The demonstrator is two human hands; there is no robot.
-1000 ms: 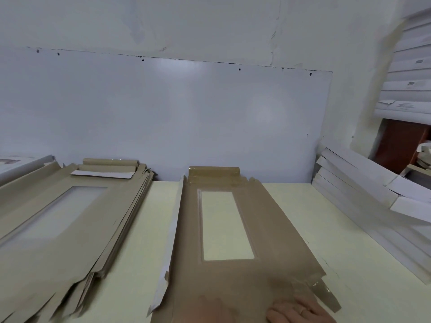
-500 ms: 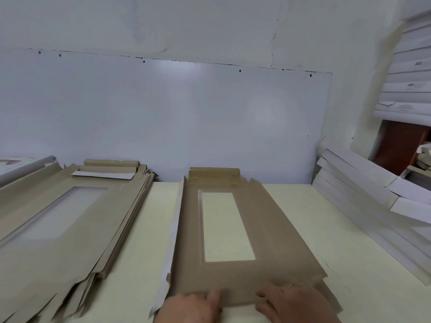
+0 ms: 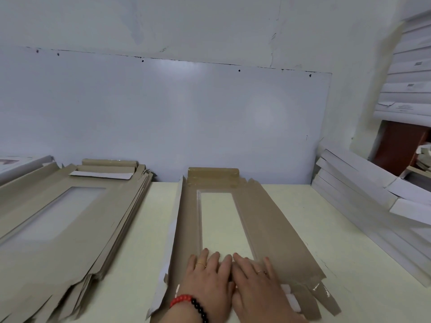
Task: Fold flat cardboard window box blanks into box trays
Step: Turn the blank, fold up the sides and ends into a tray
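Note:
A brown cardboard window box blank (image 3: 268,220) lies lengthwise on the pale table (image 3: 326,229), its clear window (image 3: 224,220) in the middle and a folded flap (image 3: 213,176) at the far end by the wall. My left hand (image 3: 207,283), with a red and black bead bracelet, and my right hand (image 3: 258,285) lie side by side, fingers straight, pressing flat on the blank's near end just below the window. Loose end tabs (image 3: 321,297) stick out to the right of my right hand.
A thick stack of flat brown blanks (image 3: 58,220) fills the table's left side. White folded boxes (image 3: 363,183) lean in a pile at the right. A white board (image 3: 163,117) covers the wall behind. A white strip (image 3: 168,248) runs along the blank's left edge.
Both hands have slid forward from the bottom edge onto the blank's near end, folding the near flap over and flattening it. The blank's near end now looks shorter.

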